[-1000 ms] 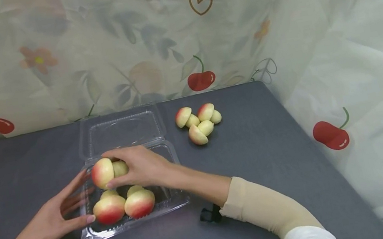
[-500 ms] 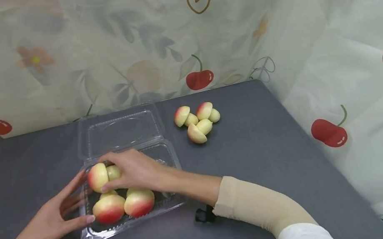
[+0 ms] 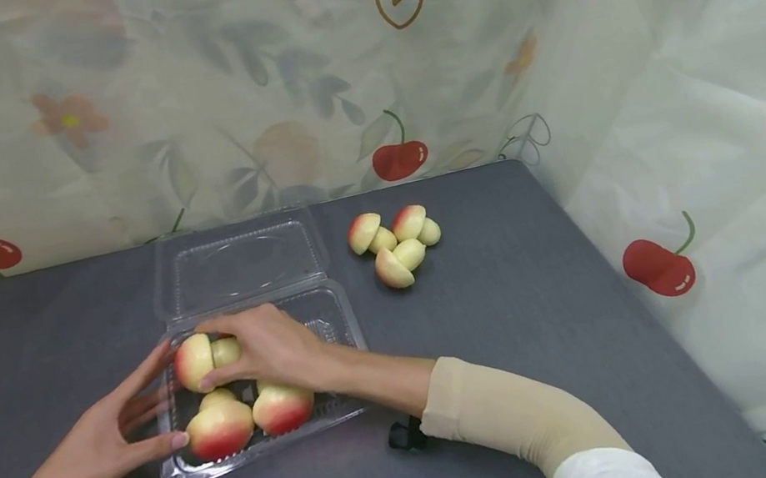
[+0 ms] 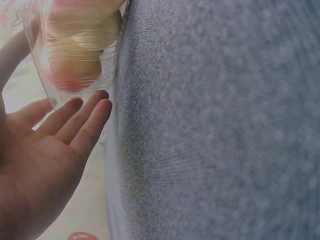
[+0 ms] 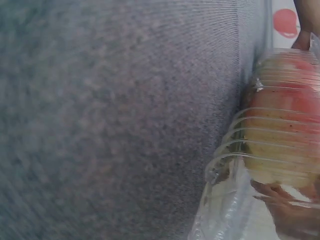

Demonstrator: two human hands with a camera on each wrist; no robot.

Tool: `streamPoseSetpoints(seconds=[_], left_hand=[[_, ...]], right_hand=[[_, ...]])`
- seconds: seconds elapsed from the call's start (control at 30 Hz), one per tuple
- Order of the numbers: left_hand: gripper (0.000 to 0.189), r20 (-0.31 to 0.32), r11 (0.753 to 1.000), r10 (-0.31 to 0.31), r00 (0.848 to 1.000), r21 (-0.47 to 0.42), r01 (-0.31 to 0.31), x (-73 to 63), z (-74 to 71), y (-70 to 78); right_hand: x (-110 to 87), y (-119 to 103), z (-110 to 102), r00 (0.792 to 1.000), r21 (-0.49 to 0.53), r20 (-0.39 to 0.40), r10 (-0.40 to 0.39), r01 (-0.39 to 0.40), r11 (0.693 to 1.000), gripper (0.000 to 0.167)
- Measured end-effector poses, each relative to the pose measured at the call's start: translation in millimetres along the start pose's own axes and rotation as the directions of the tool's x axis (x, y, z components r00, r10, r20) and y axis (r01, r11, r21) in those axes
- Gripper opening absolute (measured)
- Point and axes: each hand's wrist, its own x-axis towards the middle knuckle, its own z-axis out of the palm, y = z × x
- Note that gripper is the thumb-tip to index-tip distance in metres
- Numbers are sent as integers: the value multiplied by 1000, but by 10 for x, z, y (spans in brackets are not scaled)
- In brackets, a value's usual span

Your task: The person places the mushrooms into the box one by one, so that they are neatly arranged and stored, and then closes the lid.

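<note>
In the head view, my right hand point(image 3: 267, 345) holds a mushroom-shaped piece point(image 3: 194, 363) with a red-and-cream cap by its pale stem, low in the back left of a clear plastic clamshell box point(image 3: 190, 477). Two similar mushrooms, the left one point(image 3: 220, 429) and the right one point(image 3: 284, 408), lie along the box's front side, stems pointing back. My left hand point(image 3: 106, 429) spreads its thumb and fingers along the box's left edge. The left wrist view shows that palm point(image 4: 45, 160) with fingers extended by the box wall point(image 4: 75, 50). Through the box wall, the right wrist view shows red-and-cream mushrooms point(image 5: 282, 135).
The box's transparent lid point(image 3: 242, 262) lies folded back behind it. Three more mushrooms point(image 3: 395, 245) sit grouped on the grey tabletop point(image 3: 499, 296) to the right. A patterned curtain point(image 3: 295, 76) hangs behind the table and along its right side.
My right hand has moved slightly left and down with the mushroom, lowering it into the box's back left. The two front mushrooms have shifted slightly. My left hand has stayed in place.
</note>
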Motion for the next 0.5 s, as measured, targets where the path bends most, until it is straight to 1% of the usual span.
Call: streamPoseSetpoints(seconds=[0.07, 0.13, 0.23, 0.33, 0.5], left_hand=[[107, 0, 1000, -2, 1000, 4, 2, 2, -2, 5], [107, 1, 1000, -2, 1000, 4, 2, 4, -2, 9], [106, -1, 1000, 9, 1000, -5, -9, 6, 4, 12], [106, -6, 1000, 23, 1000, -8, -23, 7, 13, 13], [105, -6, 1000, 18, 1000, -9, -18, -1, 27, 11]], right_hand=[[-9, 3, 11, 1000, -6, -15, 1, -1, 1000, 47], [-20, 0, 21, 1000, -12, -19, 17, -18, 1000, 52], [-38, -6, 37, 997, -7, -11, 71, -71, 997, 62], [-49, -4, 48, 995, 6, -4, 101, -101, 995, 65], [-55, 21, 56, 998, 33, 7, 60, -60, 998, 59]])
